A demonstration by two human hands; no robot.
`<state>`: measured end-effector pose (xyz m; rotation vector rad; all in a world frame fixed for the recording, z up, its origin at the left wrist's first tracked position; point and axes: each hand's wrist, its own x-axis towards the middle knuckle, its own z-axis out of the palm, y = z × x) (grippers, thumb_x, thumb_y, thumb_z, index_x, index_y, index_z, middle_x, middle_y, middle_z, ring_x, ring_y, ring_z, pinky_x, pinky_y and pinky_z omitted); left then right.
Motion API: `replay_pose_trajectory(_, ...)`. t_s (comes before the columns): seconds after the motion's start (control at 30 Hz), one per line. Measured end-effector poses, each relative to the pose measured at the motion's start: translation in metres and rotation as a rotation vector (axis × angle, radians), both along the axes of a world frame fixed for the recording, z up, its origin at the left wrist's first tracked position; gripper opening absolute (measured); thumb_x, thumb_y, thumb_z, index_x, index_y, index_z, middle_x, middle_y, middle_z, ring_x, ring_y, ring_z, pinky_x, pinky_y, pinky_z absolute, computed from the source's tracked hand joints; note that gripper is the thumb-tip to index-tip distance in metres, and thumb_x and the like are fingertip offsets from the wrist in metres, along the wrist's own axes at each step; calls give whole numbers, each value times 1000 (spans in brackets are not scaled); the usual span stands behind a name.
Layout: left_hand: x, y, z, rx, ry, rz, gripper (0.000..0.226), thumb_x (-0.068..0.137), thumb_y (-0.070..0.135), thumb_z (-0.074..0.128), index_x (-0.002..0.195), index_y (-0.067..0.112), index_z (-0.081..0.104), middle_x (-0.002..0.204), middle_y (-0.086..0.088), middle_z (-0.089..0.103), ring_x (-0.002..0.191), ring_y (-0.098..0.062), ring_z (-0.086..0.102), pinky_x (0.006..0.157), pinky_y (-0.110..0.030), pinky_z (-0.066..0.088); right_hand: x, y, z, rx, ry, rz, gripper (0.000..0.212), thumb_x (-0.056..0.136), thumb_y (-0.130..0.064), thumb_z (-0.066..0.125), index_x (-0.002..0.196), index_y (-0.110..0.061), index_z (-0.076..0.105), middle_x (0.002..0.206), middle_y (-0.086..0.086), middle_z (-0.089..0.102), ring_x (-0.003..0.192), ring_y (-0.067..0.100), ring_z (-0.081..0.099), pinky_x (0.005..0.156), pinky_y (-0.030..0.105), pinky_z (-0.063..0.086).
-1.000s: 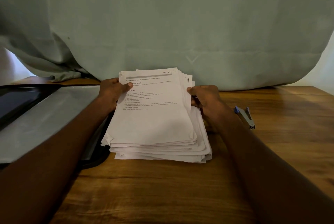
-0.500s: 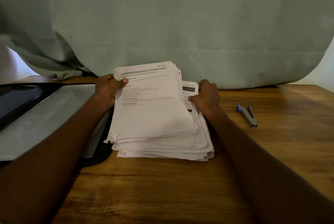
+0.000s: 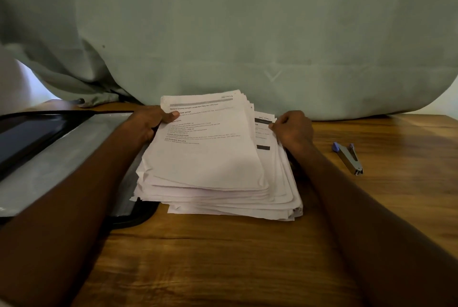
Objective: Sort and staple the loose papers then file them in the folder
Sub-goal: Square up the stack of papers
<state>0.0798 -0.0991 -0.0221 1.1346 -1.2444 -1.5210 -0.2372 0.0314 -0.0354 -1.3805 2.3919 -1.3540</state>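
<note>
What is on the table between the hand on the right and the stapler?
Nothing: the head view shows only bare brown wooden table between the right hand and the small grey-and-blue metal stapler.

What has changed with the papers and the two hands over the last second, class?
The left hand has lifted the top bundle of papers up and leftward, uncovering a printed sheet beneath. The right hand moved from the bundle's edge to pinch that lower sheet. The stapler and folder stayed put.

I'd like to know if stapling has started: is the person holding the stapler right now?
No. The stapler lies alone on the wooden table, while the left hand and right hand both grip the paper stack.
</note>
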Motion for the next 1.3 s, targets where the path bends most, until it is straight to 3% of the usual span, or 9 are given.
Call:
replay_pose_trajectory(0.23,-4,1,-4,-13,-39,-89,55,81,2,76,134,1,62,130,-22,67,113,-39,68,71,-42,63,2,-2,-1,81,114,61,28,100,-42,58,112,-27,78,98,3,77,87,22,70,70,27,47)
replay_pose_trajectory(0.33,-9,5,-1,-29,17,-40,48,85,-1,73,132,2,64,127,-21,69,113,-39,68,72,-43,64,3,2,3,-119,34,-7,29,103,-33,53,114,-18,76,106,3,76,87,14,66,74,24,45)
replay_pose_trajectory(0.43,-7,5,8,-27,99,-31,50,83,0,75,132,4,65,127,-19,69,112,-38,69,85,-49,61,14,8,17,-324,46,-41,41,102,-50,51,108,-17,75,100,1,74,89,14,68,74,27,48)
replay_pose_trajectory(0.57,-3,10,28,-102,230,27,41,90,1,70,131,4,65,122,-16,72,110,-34,71,84,-47,62,42,20,46,-114,-490,374,66,77,-77,68,113,-21,71,104,-2,75,95,18,73,80,35,61)
replay_pose_trajectory(0.7,-4,22,43,-178,316,118,43,85,3,78,126,1,66,114,-17,75,106,-37,72,80,-51,62,52,32,53,50,-721,728,52,81,-38,84,124,-12,70,112,6,77,106,26,73,95,40,57)
replay_pose_trajectory(0.83,-13,42,55,-299,359,145,39,86,11,80,122,0,67,115,-17,75,107,-36,72,88,-52,61,59,27,57,-214,-780,648,39,85,-10,79,122,-1,69,110,10,76,109,30,71,94,37,58)
replay_pose_trajectory(1.0,-24,71,60,-347,191,-306,44,95,24,68,134,7,63,130,-9,70,119,-27,68,100,-39,55,60,32,67,-535,-801,554,30,90,-11,75,120,-8,71,112,8,76,104,27,73,92,39,59)
replay_pose_trajectory(1.17,-46,80,59,-617,201,-19,37,89,10,77,125,6,70,117,-3,76,108,-22,73,93,-34,58,71,45,82,-701,-687,604,24,89,-12,77,110,-22,72,107,-3,78,102,17,73,87,27,58)
replay_pose_trajectory(1.3,-46,78,54,-616,180,-20,39,87,14,80,125,10,71,120,-2,75,110,-20,72,97,-37,57,74,42,79,-637,-585,620,23,88,-13,79,104,-28,71,98,-12,77,96,7,73,80,19,56)
